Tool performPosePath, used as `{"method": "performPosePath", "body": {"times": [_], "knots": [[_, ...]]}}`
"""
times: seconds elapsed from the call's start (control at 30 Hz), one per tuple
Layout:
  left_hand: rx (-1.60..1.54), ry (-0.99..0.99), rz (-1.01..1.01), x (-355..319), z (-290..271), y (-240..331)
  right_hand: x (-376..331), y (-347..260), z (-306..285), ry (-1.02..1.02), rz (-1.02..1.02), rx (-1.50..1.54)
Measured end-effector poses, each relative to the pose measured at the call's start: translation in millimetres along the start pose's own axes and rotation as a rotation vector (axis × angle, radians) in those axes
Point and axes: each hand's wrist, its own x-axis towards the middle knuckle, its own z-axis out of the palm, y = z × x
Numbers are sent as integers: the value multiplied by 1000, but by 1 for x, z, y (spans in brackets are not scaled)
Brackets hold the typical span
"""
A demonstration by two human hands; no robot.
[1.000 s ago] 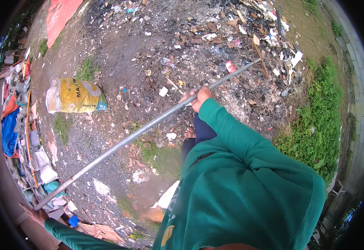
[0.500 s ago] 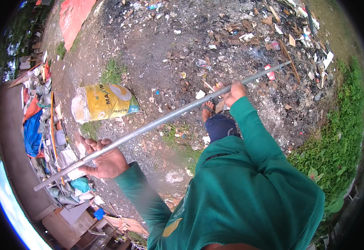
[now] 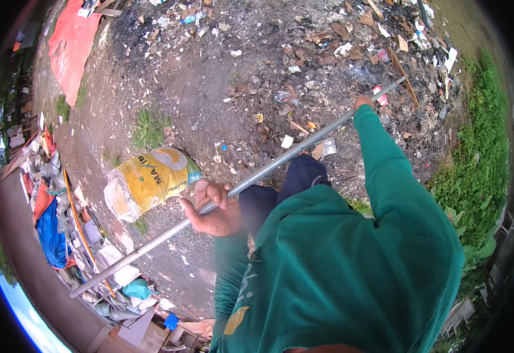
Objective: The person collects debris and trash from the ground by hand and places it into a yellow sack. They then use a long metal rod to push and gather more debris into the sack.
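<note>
Grey metal runs across the scene: a long thin pipe point(image 3: 251, 179) slants from about eight o'clock, where its low end sits over a heap of scrap, up to about two o'clock, where its far end reaches into scattered litter. It is held off the ground, crossing in front of the person's body.

Starting at nine o'clock, a pile of scrap point(image 3: 63, 223) lines the edge of the dirt, with blue and red sheeting, pale bags and an orange hose mixed in. At eleven o'clock a red tarpaulin point(image 3: 72, 50) lies flat on the soil. Nearer the centre, a yellow and white sack point(image 3: 148, 181) lies on its side on the ground, just beside the pipe, on its upper left side and apart from it.

The left hand point(image 3: 213, 209) comes next, a little left of centre. Its palm is turned up under the pipe and the fingers point(image 3: 210, 191) curl over the top of it, holding it in a loose wrap rather than a tight fist.

The person's green long-sleeved top point(image 3: 351, 265) fills the five o'clock part, with dark trousers point(image 3: 301, 176) showing at the centre.

Out at two o'clock the right hand point(image 3: 363, 102) grips the pipe near its upper end; the fingers are closed round it, though the sleeve hides most of them. Litter point(image 3: 386, 41) of paper and plastic lies beyond at one o'clock, and green weeds point(image 3: 474, 159) border the dirt at three o'clock.
</note>
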Motion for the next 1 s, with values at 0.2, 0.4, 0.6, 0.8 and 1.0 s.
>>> {"method": "performPosePath", "body": {"times": [0.2, 0.4, 0.6, 0.8, 1.0], "knots": [[-83, 110, -104, 46, -62, 38, -28, -61, 4, 6, 256, 193], [-19, 19, -122, 120, -81, 125, -77, -145, -49, 9, 133, 176], [-8, -92, -164, 196, -125, 243, -127, -297, -48, 7, 202, 256], [162, -140, -47, 236, -157, 345, -192, -415, -67, 8, 33, 243], [381, 226, 225, 225, -165, 433, -219, -548, 13, -134, -87, 317]]}}
